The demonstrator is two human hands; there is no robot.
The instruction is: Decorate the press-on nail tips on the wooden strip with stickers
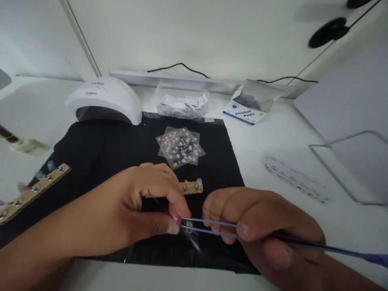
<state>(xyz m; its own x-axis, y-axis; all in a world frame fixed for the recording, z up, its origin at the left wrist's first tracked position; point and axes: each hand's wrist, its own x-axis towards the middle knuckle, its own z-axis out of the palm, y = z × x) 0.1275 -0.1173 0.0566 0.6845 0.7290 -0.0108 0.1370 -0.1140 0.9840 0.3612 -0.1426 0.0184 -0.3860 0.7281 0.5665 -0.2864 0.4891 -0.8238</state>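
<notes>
My left hand (151, 194) is closed, thumb and forefinger pinching a clear sticker sheet (191, 236) with a few small marks on it. A tiny pink piece (178, 220) shows at those fingertips; whether it belongs to the sheet I cannot tell. My right hand (260, 214) grips purple-blue tweezers (303, 242), held nearly level. Their two prongs are apart, and the tips point left, close by the pink piece. Partly hidden behind my left hand is a short wooden nail-tip stand (198, 186) with decorated tips on it.
A black mat (121, 145) covers the white table. On it lie overlapping sticker sheets (181, 147). Behind are a white nail lamp (104, 99), a clear box (182, 113) of packets and an alcohol pads box (247, 113). Another nail-tip stand (36, 190) is at left, a brush bottle (28, 146) beyond.
</notes>
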